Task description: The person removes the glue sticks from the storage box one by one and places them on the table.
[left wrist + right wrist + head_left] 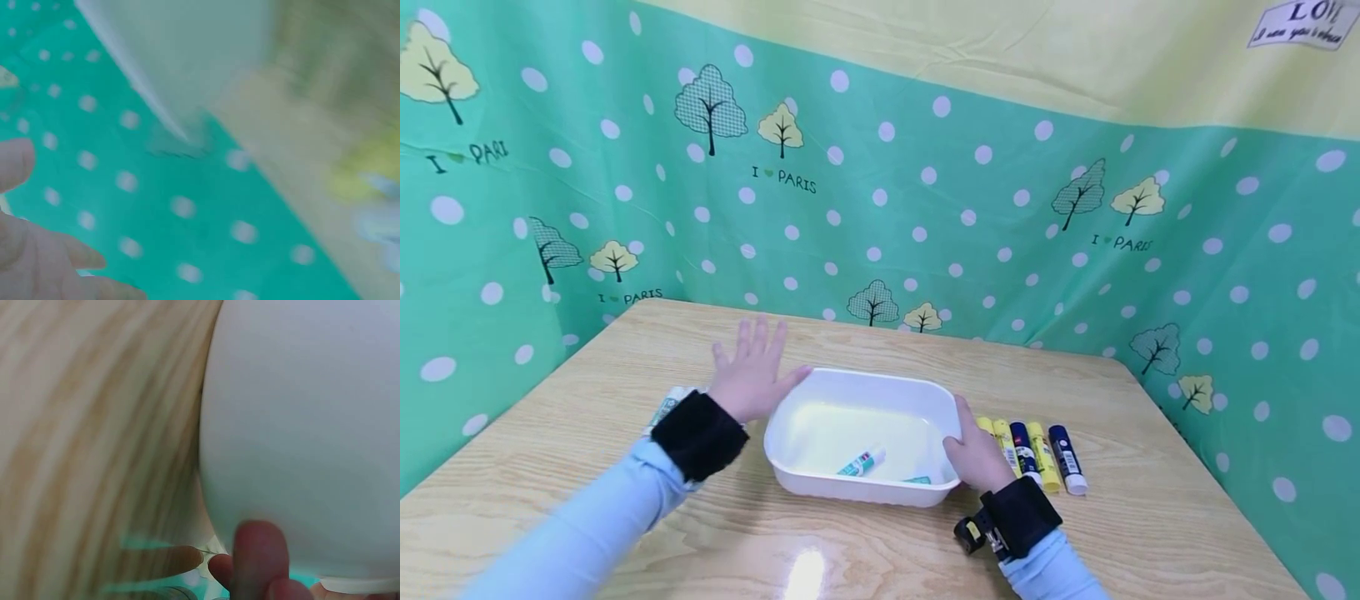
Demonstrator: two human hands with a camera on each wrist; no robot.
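A white plastic tray (820, 483) stands on the wooden table (625, 500). Inside lie a glue stick with a teal label (862, 461) and part of a second teal one (917, 480). My left hand (752, 367) is flat with fingers spread at the tray's left end, its thumb touching the rim. My right hand (972, 450) holds the tray's right end, thumb along the rim and fingers on the outer wall. The right wrist view shows those fingers (259, 550) against the tray's wall (306, 425). The left wrist view is blurred, showing the left hand's fingers (37, 262) and the tray (181, 56).
Several glue sticks (1037, 454), yellow and dark blue, lie side by side just right of my right hand. A green dotted cloth (925, 208) walls the table at the back and both sides. Black wrist straps sit on both arms.
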